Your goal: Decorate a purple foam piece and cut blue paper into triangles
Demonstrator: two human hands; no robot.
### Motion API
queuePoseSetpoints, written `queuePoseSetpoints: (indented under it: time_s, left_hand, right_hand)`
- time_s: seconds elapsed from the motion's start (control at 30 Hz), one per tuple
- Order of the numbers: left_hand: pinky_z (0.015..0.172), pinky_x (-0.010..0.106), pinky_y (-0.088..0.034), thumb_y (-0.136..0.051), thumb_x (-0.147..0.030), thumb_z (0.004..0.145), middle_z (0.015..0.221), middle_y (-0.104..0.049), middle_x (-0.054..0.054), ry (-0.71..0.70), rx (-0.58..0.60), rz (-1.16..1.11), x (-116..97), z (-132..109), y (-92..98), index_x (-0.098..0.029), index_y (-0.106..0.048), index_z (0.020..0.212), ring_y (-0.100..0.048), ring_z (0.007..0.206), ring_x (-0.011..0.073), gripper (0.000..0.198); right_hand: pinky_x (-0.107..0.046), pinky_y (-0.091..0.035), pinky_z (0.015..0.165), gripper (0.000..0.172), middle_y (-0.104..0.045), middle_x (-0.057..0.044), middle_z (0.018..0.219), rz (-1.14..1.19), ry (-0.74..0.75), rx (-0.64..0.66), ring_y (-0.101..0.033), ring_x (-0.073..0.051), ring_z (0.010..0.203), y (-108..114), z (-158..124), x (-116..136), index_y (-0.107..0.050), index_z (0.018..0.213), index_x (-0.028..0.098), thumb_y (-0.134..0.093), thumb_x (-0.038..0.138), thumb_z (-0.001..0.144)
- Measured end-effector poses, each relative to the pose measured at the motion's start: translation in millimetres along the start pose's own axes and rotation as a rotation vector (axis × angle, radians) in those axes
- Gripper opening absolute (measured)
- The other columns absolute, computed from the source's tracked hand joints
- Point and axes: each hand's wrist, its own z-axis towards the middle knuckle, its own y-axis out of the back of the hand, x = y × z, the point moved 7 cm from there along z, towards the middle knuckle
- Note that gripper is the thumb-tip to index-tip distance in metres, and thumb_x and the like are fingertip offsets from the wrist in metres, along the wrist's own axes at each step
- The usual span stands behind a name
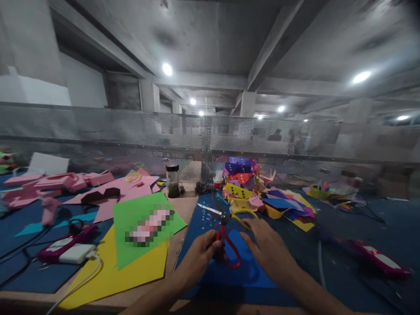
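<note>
Scissors (pixel 223 217) with one yellow and one red handle loop are over a blue sheet (pixel 252 269), blades pointing up-left. My left hand (pixel 201 253) is beside the red loop, its fingers closed round something small, dark and reddish that I cannot make out. At the yellow loop, my right hand (pixel 267 245) has its thumb stretched apart from its fingers; the fingertips overlap the loop's edge. Small coloured paper bits (pixel 208 216) are scattered beyond my left hand.
Green (pixel 127 214) and yellow (pixel 144 267) sheets lie left, a pixelated item on the green. Behind stand a dark-lidded jar (pixel 173 181) and stacked paper pieces (pixel 241 188). Magenta devices lie left (pixel 52 251) and right (pixel 380 258); a white cable (pixel 88 282) crosses the left front.
</note>
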Motion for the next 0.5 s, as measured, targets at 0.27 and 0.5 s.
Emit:
queuePoseSetpoints:
  time_s: [0.27,0.5]
  left_hand:
    - [0.066,0.031,-0.050,-0.055,-0.059,0.090,0.074,-0.066,0.002,-0.013,-0.030,0.021,-11,9,0.4,-0.019,-0.060,0.087,-0.063,0.068,0.0195,0.040]
    - [0.075,0.033,-0.051,-0.063,-0.062,0.082,0.081,-0.072,0.004,0.061,-0.087,0.030,10,20,35.3,-0.019,-0.065,0.090,-0.066,0.077,0.0218,0.044]
  right_hand:
    - [-0.039,-0.051,0.090,0.040,-0.069,-0.015,0.118,0.229,-0.114,0.205,-0.067,-0.029,0.106,-26,11,12,-0.060,0.130,0.012,-0.058,0.032,0.095]
    - [-0.033,-0.052,0.085,0.046,-0.067,-0.010,0.122,0.431,-0.101,0.212,-0.068,-0.021,0.092,-24,18,19,-0.056,0.137,0.017,-0.060,0.027,0.092]
